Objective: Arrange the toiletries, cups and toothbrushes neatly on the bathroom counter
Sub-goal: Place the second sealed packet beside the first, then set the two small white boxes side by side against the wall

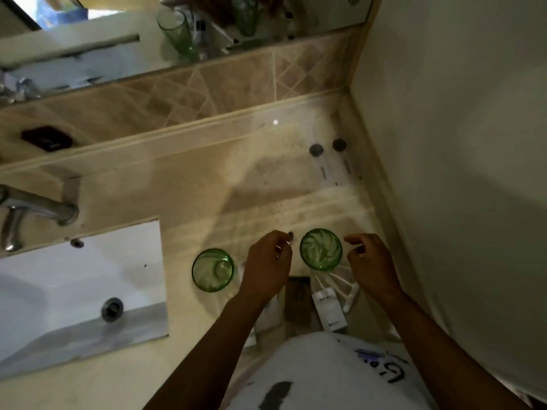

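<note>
Head view: left hand (268,263) and right hand (371,266) hover either side of a green glass (321,250) standing upright on the worktop (207,187). Fingers loosely curled, gripping nothing, just beside the glass rim. Second green glass (213,270) stands left of the left-hand fingers. White sachet (329,312) and white toothbrushes (340,284) lie below the fingers, between the wrists.
</note>
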{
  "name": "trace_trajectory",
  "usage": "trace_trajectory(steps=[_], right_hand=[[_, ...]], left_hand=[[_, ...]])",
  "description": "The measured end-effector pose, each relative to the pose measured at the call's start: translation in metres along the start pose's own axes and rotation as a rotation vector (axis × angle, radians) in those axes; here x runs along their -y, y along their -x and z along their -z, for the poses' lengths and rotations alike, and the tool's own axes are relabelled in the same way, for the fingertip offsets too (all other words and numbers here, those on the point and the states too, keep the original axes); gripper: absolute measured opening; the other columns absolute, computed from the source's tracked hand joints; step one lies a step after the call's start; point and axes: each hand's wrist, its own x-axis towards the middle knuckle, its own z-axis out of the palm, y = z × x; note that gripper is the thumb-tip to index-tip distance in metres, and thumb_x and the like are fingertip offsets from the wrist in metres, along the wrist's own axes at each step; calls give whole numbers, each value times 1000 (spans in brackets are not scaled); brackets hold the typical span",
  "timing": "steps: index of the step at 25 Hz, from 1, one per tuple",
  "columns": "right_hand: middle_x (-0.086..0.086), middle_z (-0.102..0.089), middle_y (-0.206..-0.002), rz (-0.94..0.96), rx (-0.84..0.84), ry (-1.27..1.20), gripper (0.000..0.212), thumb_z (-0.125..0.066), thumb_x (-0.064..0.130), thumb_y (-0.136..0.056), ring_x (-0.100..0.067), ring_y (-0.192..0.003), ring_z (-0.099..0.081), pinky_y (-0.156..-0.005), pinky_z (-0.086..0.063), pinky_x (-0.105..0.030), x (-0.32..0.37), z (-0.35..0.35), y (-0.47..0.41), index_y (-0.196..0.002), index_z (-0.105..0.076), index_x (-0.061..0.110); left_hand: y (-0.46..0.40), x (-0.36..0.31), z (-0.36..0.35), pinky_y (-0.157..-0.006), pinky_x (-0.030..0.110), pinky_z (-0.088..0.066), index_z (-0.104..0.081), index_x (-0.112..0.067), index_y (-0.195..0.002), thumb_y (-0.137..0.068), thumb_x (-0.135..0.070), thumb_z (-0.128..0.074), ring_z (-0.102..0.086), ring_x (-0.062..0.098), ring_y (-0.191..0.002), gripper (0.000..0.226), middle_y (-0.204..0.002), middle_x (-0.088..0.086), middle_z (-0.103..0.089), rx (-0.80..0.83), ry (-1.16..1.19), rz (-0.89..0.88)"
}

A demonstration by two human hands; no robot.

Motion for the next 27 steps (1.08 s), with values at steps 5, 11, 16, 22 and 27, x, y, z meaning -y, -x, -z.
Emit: trace_trajectory(steps=[5, 11, 16, 22, 27], right_hand=[[-3, -68, -104, -23, 79, 24, 22, -60, 3, -89, -18, -96, -64, -82, -48, -27, -18, -11, 41, -106, -69, 13], [2, -69, -97, 27, 189, 69, 15, -63, 10, -89, -13, -88, -64, -74, -47, -22, -16, -34, 77, -98, -71, 18], [5, -71, -95, 164, 326, 151, 11, -67, 14, -87, -10, -87, -64, -77, -51, -24, 8, -60, 92, -95, -74, 18], [1, -64, -97, 298, 409, 252, 18, -64, 9, -85, -15, -91, -61, -72, -42, -16, 37, -97, 101, -101, -71, 14], [-2, -64, -107, 324, 348, 358, 26, -66, 19, -83, -18, -95, -59, -90, -50, -37, 58, -115, 109, -108, -69, 17]], left_hand=[[59, 33, -8, -67, 21, -48, -70, -16, -103, -94, -12, -59, -64, 10, -77, 15, -90, -1, -70, 41, -40, 80], [104, 63, 6, -72, 24, -47, -71, -17, -107, -94, -13, -58, -64, 12, -84, 19, -96, -2, -71, 25, -29, 203], [132, 89, 25, -77, 30, -52, -70, -19, -102, -92, -13, -57, -66, 12, -82, 17, -91, -2, -72, -52, -4, 257], [151, 107, 41, -75, 27, -50, -70, -20, -103, -91, -12, -59, -63, 11, -81, 18, -92, -3, -70, -137, 18, 380], [150, 113, 43, -75, 24, -49, -69, -20, -103, -90, -13, -60, -61, 6, -82, 17, -95, -4, -69, -154, 15, 391]])
